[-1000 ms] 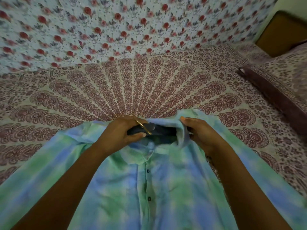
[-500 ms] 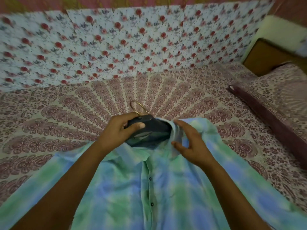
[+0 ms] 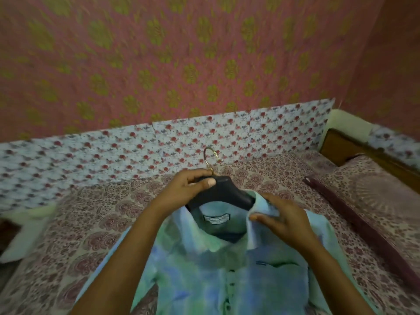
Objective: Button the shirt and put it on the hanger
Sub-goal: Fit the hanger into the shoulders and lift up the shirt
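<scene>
A green-and-blue tie-dye shirt, buttoned down its front, hangs from a black hanger with a gold hook. The hanger's neck sticks out of the collar, its arms hidden inside the shoulders. My left hand grips the hanger's top just under the hook and holds it above the bed. My right hand rests on the right side of the collar, fingers curled over the cloth. A white label shows inside the neck.
A bed with a maroon-patterned sheet lies under the shirt. A floral cloth lines the wall behind it, below pink wallpaper. A pillow and a wooden headboard are at the right.
My left hand has lifted the hanger and shirt up off the bed. My right hand stayed at the collar. The view has tilted upward toward the wall.
</scene>
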Motion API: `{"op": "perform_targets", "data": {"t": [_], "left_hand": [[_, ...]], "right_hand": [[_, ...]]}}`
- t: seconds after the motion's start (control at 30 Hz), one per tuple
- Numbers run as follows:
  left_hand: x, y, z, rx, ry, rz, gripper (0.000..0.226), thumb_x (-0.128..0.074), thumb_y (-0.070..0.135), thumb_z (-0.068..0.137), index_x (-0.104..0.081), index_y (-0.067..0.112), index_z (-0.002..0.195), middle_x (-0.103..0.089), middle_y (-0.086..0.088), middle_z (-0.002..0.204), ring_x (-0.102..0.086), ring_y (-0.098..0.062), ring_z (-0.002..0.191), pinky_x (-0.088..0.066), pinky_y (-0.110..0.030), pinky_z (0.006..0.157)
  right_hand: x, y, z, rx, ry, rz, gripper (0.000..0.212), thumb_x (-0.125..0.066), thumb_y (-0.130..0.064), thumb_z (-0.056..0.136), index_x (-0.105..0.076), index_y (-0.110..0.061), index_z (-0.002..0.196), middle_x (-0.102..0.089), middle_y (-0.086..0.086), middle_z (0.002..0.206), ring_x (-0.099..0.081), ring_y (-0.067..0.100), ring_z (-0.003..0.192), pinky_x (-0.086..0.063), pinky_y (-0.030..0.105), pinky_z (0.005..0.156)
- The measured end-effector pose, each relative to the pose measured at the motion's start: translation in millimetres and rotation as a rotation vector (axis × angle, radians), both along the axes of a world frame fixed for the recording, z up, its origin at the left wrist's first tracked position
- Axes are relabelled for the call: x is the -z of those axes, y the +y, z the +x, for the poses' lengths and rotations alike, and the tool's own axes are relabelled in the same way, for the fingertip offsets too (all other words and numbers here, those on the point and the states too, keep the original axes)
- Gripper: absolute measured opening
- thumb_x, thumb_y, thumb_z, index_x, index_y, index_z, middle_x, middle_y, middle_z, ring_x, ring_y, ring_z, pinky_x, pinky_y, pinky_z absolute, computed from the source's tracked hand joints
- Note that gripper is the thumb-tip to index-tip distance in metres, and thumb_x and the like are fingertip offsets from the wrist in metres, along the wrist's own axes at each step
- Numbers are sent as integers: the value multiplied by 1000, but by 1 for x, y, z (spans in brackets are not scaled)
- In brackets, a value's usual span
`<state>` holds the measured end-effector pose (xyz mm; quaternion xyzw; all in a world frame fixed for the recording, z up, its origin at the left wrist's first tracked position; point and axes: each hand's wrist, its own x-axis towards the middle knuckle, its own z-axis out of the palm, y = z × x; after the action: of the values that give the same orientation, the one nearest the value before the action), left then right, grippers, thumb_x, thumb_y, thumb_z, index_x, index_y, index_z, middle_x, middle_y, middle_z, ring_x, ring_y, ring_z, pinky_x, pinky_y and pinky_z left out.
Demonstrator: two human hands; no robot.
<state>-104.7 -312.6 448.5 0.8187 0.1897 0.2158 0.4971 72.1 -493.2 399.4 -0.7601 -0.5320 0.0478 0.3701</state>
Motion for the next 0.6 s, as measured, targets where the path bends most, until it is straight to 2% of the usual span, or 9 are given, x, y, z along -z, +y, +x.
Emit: {"op": "perform_targets", "data": {"t": [0.03,0.1,0.2,0.27,0.33,0.4,0.5,0.53,0.6], "left_hand": [[-4,-4,-9,-40,-17,-46,23,-51,33,89,-70,25,100,-71,8,98,-66,-10,94,-53,-27,85],[-11,-15,-30,-112,-33,-90,25,-46,30,95,-69,30,104,-67,17,111,-60,-1,108,-45,-17,96],[-12,-35,-54,-155,35,-52,38,-38,21,86,-65,31,111,-59,23,120,-52,4,115,-40,-8,90],[-21,-64,-64,-170,59,-26,43,-39,6,92,-57,35,118,-51,25,122,-47,9,114,-44,-6,84],[-36,-92,-70,-170,30,-1,47,-44,1,94,-48,39,123,-47,27,121,-45,19,107,-45,-3,80],[-50,-111,-72,-191,30,42,47,-54,10,92,-43,38,128,-42,27,128,-43,14,111,-42,-8,89],[-70,-133,-71,-321,19,185,50,-63,16,86,-47,24,133,-46,10,136,-42,-1,119,-37,-23,102],[-77,-139,-69,-373,-14,264,49,-66,16,85,-50,20,131,-50,5,134,-45,-4,116,-38,-24,101],[-92,-154,-65,-493,-63,488,45,-69,16,82,-58,14,125,-59,-3,123,-50,-10,107,-40,-24,93]], "right_hand": [[-6,-7,-2,-8,-8,14,78,-40,-87,61,-64,-28,107,-67,-12,87,-63,13,81,-44,22,65],[-22,-23,-7,-7,1,50,68,-55,-74,65,-65,-22,108,-70,-3,91,-64,18,85,-44,26,69],[-31,-44,-7,11,73,80,55,-70,-51,72,-63,-16,114,-70,4,104,-63,24,99,-47,35,82],[-42,-64,-6,7,87,75,57,-71,-50,73,-61,-16,118,-68,3,109,-61,25,105,-45,34,84],[-59,-84,-6,20,50,82,57,-67,-55,72,-61,-19,116,-69,2,102,-62,26,99,-43,32,78],[-73,-96,-5,33,24,95,58,-61,-61,73,-62,-21,114,-70,2,99,-63,27,95,-45,34,77],[-96,-112,-4,20,12,150,75,-48,-78,67,-61,-21,115,-71,3,100,-63,26,93,-50,40,81],[-103,-114,-5,25,-2,157,81,-45,-80,64,-60,-20,118,-70,3,101,-63,26,93,-50,40,80],[-119,-120,-9,53,-41,180,77,-51,-74,68,-58,-18,121,-70,5,103,-63,27,95,-49,38,77]]}}
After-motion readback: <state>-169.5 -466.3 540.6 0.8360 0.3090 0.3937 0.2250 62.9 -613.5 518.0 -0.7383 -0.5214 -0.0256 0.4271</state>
